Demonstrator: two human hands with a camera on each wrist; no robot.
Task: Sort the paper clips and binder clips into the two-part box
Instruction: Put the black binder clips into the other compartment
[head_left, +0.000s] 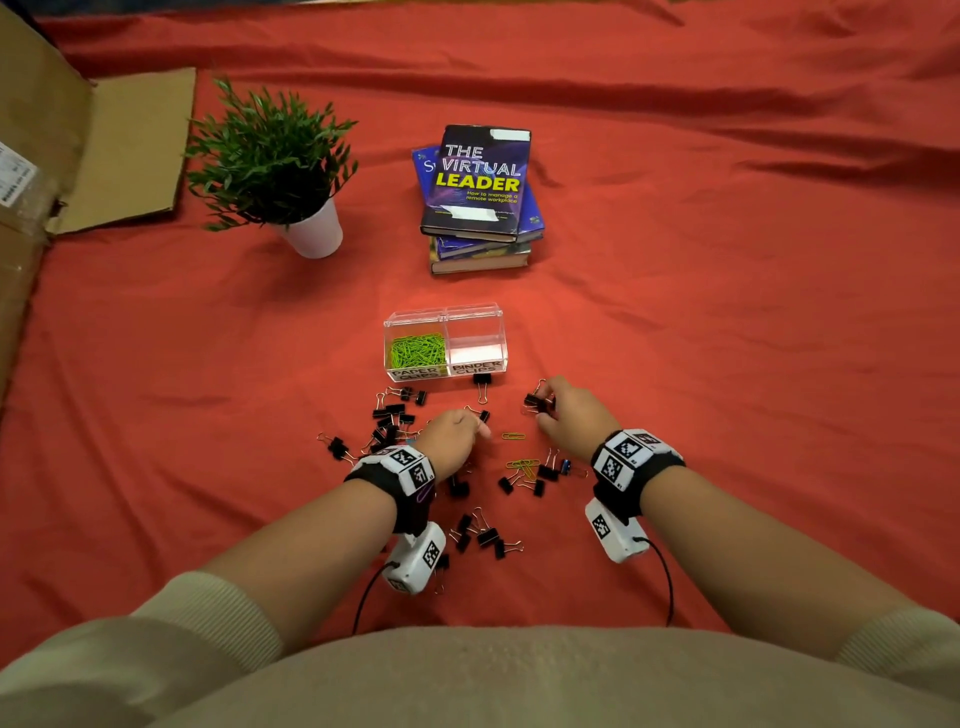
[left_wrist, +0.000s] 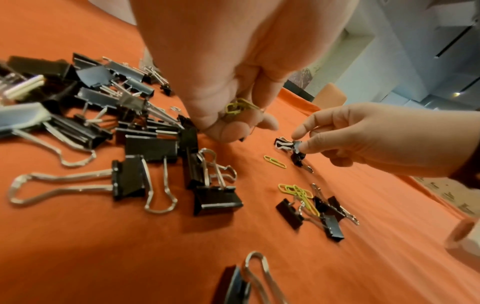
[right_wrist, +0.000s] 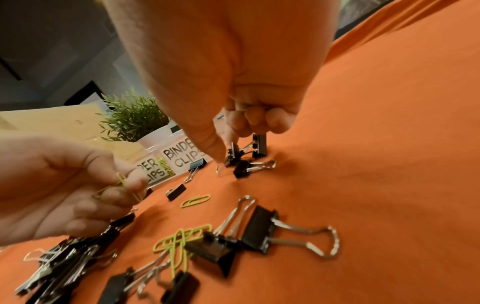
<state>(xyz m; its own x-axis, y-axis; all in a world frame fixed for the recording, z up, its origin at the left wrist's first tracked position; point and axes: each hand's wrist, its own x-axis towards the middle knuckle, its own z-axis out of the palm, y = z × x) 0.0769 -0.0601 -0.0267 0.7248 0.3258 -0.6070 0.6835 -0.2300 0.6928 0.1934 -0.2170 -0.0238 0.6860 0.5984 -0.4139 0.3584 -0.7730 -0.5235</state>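
Observation:
The clear two-part box (head_left: 498, 332) stands on the red cloth. Its left half, marked PAPER CLIPS, holds green paper clips (head_left: 418, 349); the right half, marked BINDER CLIPS, looks empty. My left hand (head_left: 457, 434) holds a few green paper clips (left_wrist: 240, 107) in its curled fingers. My right hand (head_left: 563, 408) pinches a small black binder clip (right_wrist: 232, 154) just right of the box front. Several black binder clips (head_left: 389, 415) and loose green paper clips (head_left: 522, 464) lie scattered between the hands and nearer me.
A stack of books (head_left: 480, 197) lies behind the box, and a potted plant (head_left: 275, 171) in a white cup stands to its left. A cardboard box (head_left: 62, 171) lies along the left edge. The cloth is wrinkled.

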